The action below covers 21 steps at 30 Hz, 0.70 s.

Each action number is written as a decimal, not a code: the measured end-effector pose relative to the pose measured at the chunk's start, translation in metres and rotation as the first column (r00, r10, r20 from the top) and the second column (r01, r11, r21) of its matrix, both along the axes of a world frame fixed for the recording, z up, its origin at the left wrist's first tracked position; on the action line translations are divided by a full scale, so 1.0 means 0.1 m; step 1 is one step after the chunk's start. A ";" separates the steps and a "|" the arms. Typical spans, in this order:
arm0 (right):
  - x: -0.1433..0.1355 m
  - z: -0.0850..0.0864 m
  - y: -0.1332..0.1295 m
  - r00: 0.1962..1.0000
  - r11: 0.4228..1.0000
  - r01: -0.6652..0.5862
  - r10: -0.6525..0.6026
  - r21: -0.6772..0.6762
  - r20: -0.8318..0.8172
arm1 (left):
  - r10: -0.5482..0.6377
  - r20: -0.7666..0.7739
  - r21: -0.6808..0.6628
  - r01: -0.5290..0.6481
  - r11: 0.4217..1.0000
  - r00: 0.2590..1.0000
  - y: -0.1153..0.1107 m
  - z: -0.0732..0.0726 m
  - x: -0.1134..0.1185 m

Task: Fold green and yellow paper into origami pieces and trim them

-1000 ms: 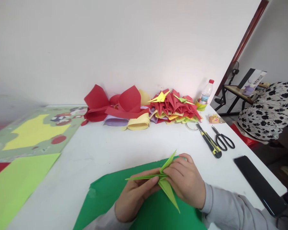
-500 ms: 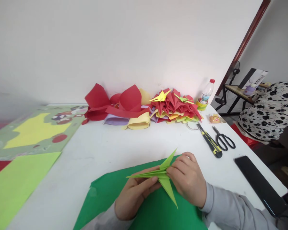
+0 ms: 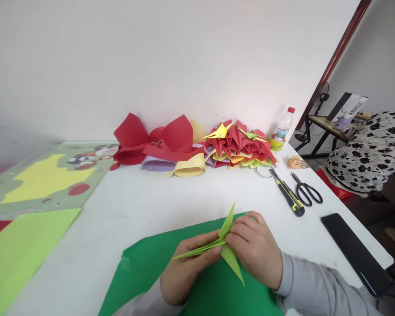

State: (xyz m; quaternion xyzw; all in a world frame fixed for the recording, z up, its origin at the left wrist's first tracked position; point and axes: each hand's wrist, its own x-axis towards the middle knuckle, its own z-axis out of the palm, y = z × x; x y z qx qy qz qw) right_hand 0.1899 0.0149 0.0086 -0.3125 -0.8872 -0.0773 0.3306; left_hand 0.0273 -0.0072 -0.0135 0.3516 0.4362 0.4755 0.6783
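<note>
A lime-green paper crane (image 3: 231, 260) is held between both hands above a dark green sheet (image 3: 145, 267). My left hand (image 3: 187, 265) is closed around its long pointed end, thumb on top and fingers beneath. My right hand (image 3: 255, 248) pinches the other end near the middle, and its fingers hide that part. One wing points up and away, the other down toward me.
Along the wall lie red folded papers (image 3: 176, 136) and a heap of paper cranes (image 3: 228, 142). To the right are a bottle (image 3: 283, 125), a utility knife (image 3: 288, 195), scissors (image 3: 306, 189) and a black phone (image 3: 353, 252). Lime-green paper (image 3: 36, 250) lies left. A person in a floral garment (image 3: 370, 151) sits beyond.
The crane's long pointed end has tilted down toward me, and its upper wing stands steeper. My left hand has turned slightly with it; my right hand keeps its pinch.
</note>
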 end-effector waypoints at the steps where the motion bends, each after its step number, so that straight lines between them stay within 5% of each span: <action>1: 0.00 0.00 0.00 1.000 1.000 0.001 -0.001 0.013 0.011 | -0.018 0.036 -0.020 0.019 1.000 0.999 0.00 0.02 0.00; 5: 0.00 0.00 -0.01 0.995 0.996 0.027 -0.035 0.091 0.091 | 0.059 0.045 -0.031 -0.058 0.998 0.997 0.05 0.13 -0.13; 8: 0.00 -0.06 0.00 0.981 0.994 0.036 -0.055 0.102 0.187 | 0.247 -0.236 0.222 -0.195 0.955 0.940 0.12 0.14 -0.29; 11: 0.00 -0.16 0.01 0.965 0.998 0.017 -0.032 0.062 0.260 | 0.268 -0.560 0.509 0.070 0.858 0.784 0.16 0.05 -0.36; 15: -0.01 -0.22 0.00 0.965 0.999 -0.005 -0.004 0.032 0.262 | 0.288 -0.796 0.553 0.445 0.705 0.533 0.10 -0.15 -0.27; 21: -0.02 -0.19 -0.01 0.970 1.000 0.003 -0.010 0.030 0.243 | 0.490 -0.830 0.547 0.554 0.628 0.265 0.01 -0.28 -0.15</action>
